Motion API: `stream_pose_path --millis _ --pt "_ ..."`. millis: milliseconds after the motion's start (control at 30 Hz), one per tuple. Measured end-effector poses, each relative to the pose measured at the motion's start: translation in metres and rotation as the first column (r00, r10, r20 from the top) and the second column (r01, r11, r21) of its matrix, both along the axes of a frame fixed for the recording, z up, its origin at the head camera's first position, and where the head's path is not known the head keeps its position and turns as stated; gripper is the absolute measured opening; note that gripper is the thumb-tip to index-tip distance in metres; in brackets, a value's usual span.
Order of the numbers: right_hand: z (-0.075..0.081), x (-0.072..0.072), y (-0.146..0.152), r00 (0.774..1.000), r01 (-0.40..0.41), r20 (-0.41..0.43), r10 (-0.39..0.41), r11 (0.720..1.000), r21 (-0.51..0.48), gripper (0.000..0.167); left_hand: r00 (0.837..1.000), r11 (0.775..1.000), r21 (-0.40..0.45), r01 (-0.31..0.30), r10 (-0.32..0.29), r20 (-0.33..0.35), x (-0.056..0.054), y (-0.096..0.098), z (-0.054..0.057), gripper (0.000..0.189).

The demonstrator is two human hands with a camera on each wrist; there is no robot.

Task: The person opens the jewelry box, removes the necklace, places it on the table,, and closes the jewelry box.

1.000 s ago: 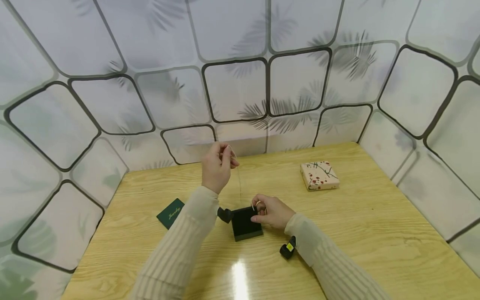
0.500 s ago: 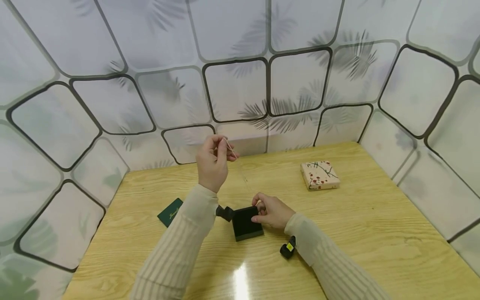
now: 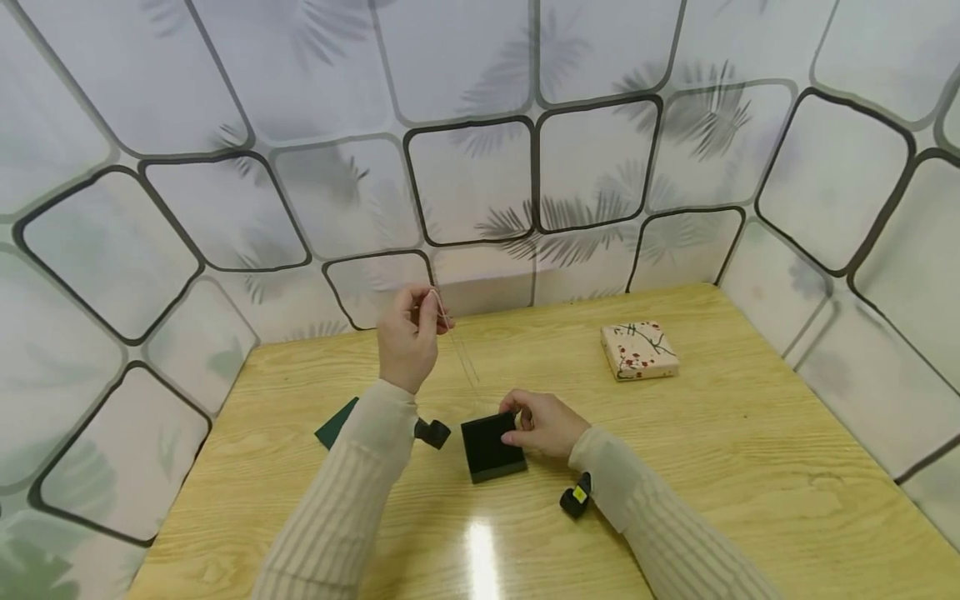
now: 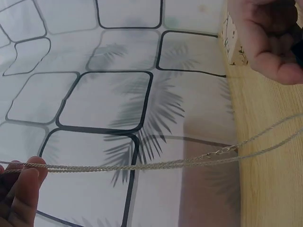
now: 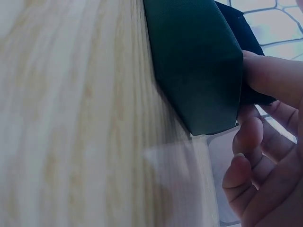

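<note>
My left hand [image 3: 407, 343] is raised over the back of the table and pinches a thin silver chain necklace [image 4: 142, 167] between thumb and fingers. In the head view the doubled chain hangs down toward the back edge of a small box. That jewelry box [image 3: 489, 448] is dark green outside and black inside, and stands on the table. My right hand [image 3: 549, 425] grips its far right corner. In the right wrist view, the thumb presses a black panel [image 5: 253, 78] at the green box's edge, the other fingers curled behind and below.
A dark green lid [image 3: 336, 423] lies flat on the left, partly behind the left sleeve. Toward the back right sits a pale box [image 3: 639, 351] with a red blossom print. Patterned curtains [image 3: 480, 183] enclose the wooden table [image 3: 712, 467] at the back and sides.
My left hand has drawn leftward with the necklace, and more of the chain shows slanting down toward the box. My right hand stays at the box corner.
</note>
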State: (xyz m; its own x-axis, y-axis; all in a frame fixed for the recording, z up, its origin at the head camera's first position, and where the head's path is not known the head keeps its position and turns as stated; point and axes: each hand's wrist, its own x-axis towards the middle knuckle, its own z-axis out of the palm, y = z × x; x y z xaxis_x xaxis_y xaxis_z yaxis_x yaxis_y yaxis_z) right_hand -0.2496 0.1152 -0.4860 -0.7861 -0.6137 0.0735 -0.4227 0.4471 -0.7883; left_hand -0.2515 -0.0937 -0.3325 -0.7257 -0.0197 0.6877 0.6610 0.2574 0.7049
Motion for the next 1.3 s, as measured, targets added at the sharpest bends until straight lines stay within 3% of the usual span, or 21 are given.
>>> stream_pose_path --millis 200,433,600,1100,1300 --pt "0.000 0.001 -0.001 0.997 0.044 -0.064 -0.044 0.999 0.009 0.019 0.998 0.998 -0.021 -0.056 0.056 0.001 0.001 -0.015 -0.005 0.015" --pt "0.003 0.003 -0.001 0.991 0.088 -0.102 -0.089 0.996 -0.016 0.024 0.996 0.995 -0.037 -0.087 0.087 -0.014 0.002 -0.029 -0.015 0.014" --pt "0.005 0.004 -0.002 0.989 0.097 -0.116 -0.097 0.995 -0.003 0.014 0.995 0.995 -0.038 -0.095 0.095 0.016 0.005 -0.036 -0.022 0.013" --pt "0.008 0.006 -0.004 0.971 0.205 -0.135 -0.198 0.978 0.040 0.008 0.989 0.989 -0.058 -0.140 0.142 0.037 0.011 -0.043 -0.040 0.013" --pt "0.007 0.006 -0.004 0.973 0.194 -0.132 -0.187 0.980 0.044 0.008 0.987 0.988 -0.050 -0.143 0.147 0.065 0.012 -0.042 -0.044 0.013"
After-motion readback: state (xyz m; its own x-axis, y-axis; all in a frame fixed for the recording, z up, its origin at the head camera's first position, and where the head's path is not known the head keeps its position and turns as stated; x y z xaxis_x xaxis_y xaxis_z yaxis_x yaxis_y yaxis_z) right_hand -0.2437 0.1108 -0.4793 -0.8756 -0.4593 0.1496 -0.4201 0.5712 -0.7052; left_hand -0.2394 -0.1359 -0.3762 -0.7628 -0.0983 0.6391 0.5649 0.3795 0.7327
